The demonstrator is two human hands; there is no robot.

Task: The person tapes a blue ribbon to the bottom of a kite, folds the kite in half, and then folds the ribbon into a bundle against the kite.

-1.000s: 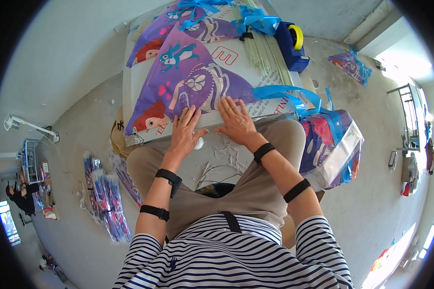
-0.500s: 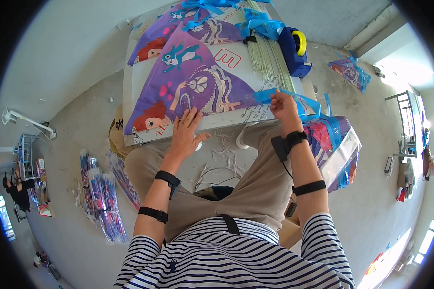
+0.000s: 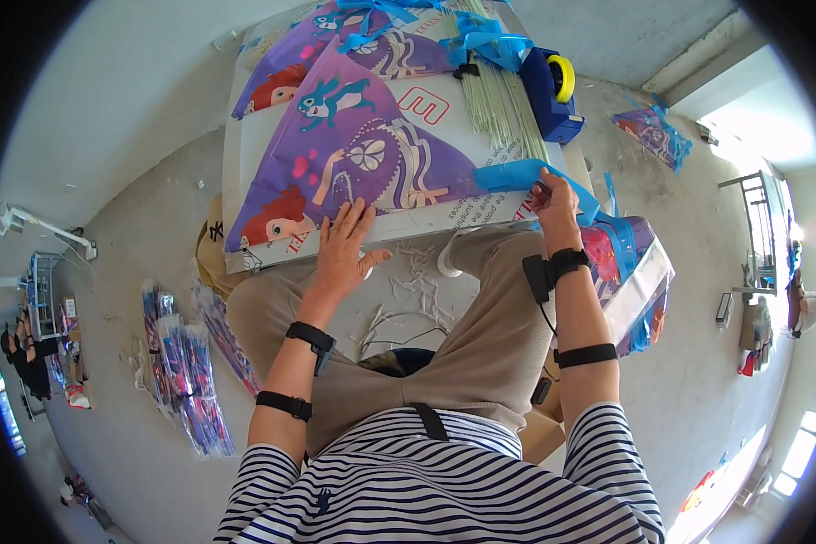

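A purple triangular kite (image 3: pixel 335 154), printed with a red-haired figure and a blue animal, lies flat on a white box-like work surface (image 3: pixel 471 216). My left hand (image 3: pixel 343 247) rests on the kite's near edge, fingers spread and thumb out. From the kite's right corner runs a blue ribbon (image 3: pixel 508 175), which goes on under my right hand (image 3: pixel 556 201) and drops past the surface's right edge. The fingers of my right hand are curled together at the ribbon; their exact grip is partly hidden. Behind lies another purple kite (image 3: pixel 281 77).
Thin pale rods (image 3: pixel 491 109) lie at the back right beside a blue tape dispenser (image 3: pixel 553 100) with a yellow roll. Ribboned kites (image 3: pixel 603 254) are piled at my right knee. Bundled wrapped kites (image 3: pixel 190 381) lie on the floor at left. Another person (image 3: pixel 32 352) is far left.
My right hand has shifted right along the blue ribbon, away from the kite's corner. The ribbon now shows a wider flat stretch. My left hand stays on the kite.
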